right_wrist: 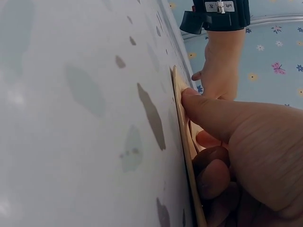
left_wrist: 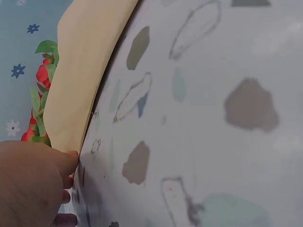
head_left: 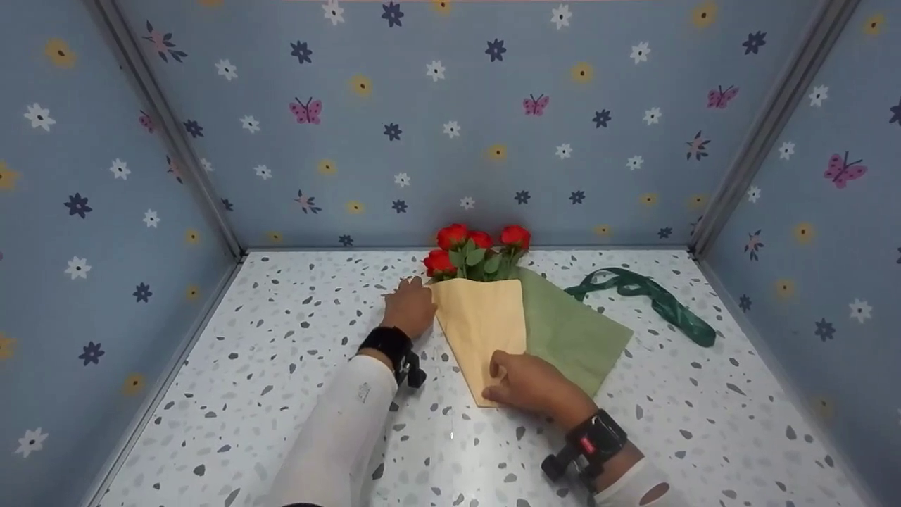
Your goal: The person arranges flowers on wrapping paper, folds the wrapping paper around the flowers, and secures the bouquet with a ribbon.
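Note:
Red roses (head_left: 452, 236) with green leaves stick out of the top of wrapping paper lying on the table. Its cream-coloured flap (head_left: 486, 317) is folded over the stems, which are hidden, and a green part (head_left: 574, 331) spreads out to the right. At the flap's upper left corner my left hand (head_left: 410, 308) pinches the edge; the left wrist view shows the thumb (left_wrist: 70, 161) right on it. Lower down, my right hand (head_left: 531, 382) holds the flap near its narrow bottom end. Its thumb (right_wrist: 203, 106) lies along the paper edge with the other fingers curled.
A dark green ribbon (head_left: 662, 299) lies loosely bunched on the speckled table (head_left: 281, 394), right of the paper. Behind the roses rises a blue wall (head_left: 450, 162) with flowers and butterflies, and similar walls stand at both sides.

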Demonstrator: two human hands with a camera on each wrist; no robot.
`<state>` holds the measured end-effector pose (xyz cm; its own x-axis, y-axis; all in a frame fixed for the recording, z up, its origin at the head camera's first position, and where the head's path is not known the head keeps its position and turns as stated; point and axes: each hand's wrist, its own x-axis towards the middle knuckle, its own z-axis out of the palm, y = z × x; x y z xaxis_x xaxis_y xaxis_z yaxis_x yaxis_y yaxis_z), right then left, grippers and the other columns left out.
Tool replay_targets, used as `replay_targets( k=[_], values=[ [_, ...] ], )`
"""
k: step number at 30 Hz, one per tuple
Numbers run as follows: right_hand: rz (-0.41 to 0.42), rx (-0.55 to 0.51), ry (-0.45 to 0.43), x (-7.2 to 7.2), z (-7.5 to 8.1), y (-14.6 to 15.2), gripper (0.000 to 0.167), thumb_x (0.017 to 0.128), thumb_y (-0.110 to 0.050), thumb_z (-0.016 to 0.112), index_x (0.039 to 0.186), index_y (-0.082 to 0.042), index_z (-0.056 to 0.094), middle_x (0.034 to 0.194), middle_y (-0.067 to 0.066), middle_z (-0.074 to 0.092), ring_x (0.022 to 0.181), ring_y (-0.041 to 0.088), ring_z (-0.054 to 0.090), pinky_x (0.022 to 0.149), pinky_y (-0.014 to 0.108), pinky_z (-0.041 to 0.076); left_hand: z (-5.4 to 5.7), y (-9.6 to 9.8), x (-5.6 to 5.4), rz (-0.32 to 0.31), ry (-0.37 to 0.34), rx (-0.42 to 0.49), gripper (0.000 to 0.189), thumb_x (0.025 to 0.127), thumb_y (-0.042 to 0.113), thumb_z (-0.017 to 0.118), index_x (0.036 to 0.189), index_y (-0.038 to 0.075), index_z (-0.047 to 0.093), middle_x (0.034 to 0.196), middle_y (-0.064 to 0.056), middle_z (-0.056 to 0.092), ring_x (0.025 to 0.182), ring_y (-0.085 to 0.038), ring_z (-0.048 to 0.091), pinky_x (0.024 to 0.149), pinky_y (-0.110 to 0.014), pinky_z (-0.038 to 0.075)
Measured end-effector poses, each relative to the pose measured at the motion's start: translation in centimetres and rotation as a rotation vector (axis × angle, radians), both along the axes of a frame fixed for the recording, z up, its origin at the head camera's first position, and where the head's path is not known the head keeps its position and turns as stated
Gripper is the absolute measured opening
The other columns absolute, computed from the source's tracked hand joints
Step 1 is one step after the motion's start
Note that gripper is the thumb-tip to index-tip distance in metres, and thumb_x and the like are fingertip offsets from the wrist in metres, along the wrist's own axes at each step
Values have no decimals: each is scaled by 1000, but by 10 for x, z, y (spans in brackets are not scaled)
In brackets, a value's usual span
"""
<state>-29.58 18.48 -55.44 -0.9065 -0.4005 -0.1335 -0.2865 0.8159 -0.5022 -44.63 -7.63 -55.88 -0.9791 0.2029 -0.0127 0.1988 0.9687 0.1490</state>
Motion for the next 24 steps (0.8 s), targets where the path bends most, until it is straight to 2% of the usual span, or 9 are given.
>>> replay_targets(
  k=[4, 8, 12, 18, 24],
  values=[
    [4, 1, 11, 0, -1, 0, 35, 99, -47, 85, 116, -23, 66, 88, -2, 68, 80, 20, 64, 75, 42, 55, 5, 7, 13, -47, 46, -4, 31, 118, 20, 58, 133, 4, 80, 154, -22, 66, 137, -46, 64, 106, -71, 59],
    [12, -11, 30, 0, 1, 2, 34, 99, -47, 85, 113, -22, 66, 93, -1, 72, 82, 19, 65, 77, 42, 56, 13, 17, 30, -92, 70, -32, 25, 115, 13, 59, 117, 5, 83, 133, -18, 74, 120, -42, 71, 99, -68, 61],
    [20, -21, 40, -1, 0, 3, 32, 99, -45, 86, 107, -22, 65, 88, -3, 68, 79, 17, 63, 73, 39, 53, 17, 25, 48, -142, 74, -36, 22, 111, 10, 63, 100, 6, 82, 110, -14, 74, 106, -39, 72, 96, -64, 61],
    [28, -32, 60, 0, 0, 1, 30, 99, -40, 87, 99, -20, 65, 78, -6, 60, 75, 17, 59, 69, 36, 48, 21, 31, 81, -224, 53, 43, 19, 105, 10, 74, 86, 11, 79, 94, -6, 70, 93, -30, 66, 90, -55, 59],
    [41, -35, 68, 0, -1, 3, 28, 100, -40, 86, 97, -21, 65, 76, -8, 59, 73, 15, 58, 66, 34, 47, 16, 31, 103, -290, 67, 110, 19, 99, 13, 79, 81, 14, 76, 88, -1, 62, 80, -22, 56, 75, -45, 53]
  ],
)
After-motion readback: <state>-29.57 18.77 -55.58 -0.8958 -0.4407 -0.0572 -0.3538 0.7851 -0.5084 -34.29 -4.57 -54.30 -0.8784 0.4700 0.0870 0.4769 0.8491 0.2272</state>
